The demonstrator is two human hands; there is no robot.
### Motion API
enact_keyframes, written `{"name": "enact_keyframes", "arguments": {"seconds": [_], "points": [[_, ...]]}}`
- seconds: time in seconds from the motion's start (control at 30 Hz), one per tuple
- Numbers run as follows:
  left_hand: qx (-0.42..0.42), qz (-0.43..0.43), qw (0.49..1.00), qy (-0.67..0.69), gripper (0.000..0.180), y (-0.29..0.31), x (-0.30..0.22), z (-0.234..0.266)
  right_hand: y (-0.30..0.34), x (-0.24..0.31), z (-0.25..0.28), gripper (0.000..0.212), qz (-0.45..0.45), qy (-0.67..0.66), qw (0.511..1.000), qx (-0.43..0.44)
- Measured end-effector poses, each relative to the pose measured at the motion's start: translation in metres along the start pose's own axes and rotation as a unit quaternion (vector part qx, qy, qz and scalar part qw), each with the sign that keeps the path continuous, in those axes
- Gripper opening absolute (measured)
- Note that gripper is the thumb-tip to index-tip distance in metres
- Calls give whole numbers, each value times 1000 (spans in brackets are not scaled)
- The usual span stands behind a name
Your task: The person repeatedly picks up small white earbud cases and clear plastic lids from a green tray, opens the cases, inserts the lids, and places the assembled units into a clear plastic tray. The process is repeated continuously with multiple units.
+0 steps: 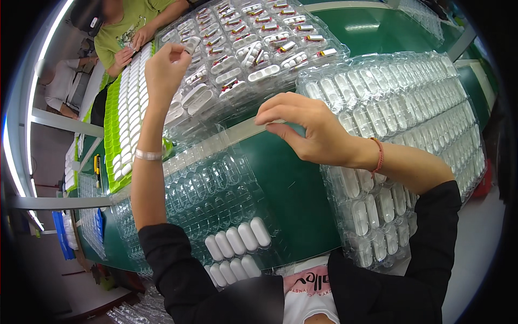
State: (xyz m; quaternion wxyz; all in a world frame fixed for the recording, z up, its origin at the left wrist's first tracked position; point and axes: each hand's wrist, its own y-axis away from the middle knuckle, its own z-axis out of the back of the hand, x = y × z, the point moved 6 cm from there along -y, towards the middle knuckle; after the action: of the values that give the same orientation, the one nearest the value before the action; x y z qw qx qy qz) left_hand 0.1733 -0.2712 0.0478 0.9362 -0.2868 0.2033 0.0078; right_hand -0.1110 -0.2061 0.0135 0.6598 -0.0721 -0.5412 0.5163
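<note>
Head cam, we see both hands raised at table height or higher. Our left hand [164,67], approx. 10:30, is at the parts tray's left edge, fingers curled in to the thumb; a pale oval shell [190,43] sits right by the tips, & we can't tell if it's gripped. Our right hand [318,132], 2 o'clock nr centre, has fingers bent toward the thumb, nothing visible btwn; can't tell if it pinches sth tiny.

The clear parts tray [237,108], 12 o'clock, carries shells & silver cylinders w/ red wiring [286,47], its pockets prob. keeping pcs apart. Shell tray stack [335,208], 3 o'clock, is likely there for easy right-side reach. White oval pcs [236,240], approx. 6:30, sit in neat rows, presumably held by pockets. Green tray [111,105], 10 o'clock, lies btwn us & co-worker's hands [143,36].
</note>
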Motion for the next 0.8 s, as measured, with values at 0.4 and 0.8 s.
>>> {"name": "enact_keyframes", "arguments": {"seconds": [0.4,0.8], "points": [[195,223,712,637,30,152,-112,-27,-7,11,9,30,-43,-113,992,-28],[114,27,846,520,39,156,-132,9,-2,21,10,29,36,-21,998,-53]]}}
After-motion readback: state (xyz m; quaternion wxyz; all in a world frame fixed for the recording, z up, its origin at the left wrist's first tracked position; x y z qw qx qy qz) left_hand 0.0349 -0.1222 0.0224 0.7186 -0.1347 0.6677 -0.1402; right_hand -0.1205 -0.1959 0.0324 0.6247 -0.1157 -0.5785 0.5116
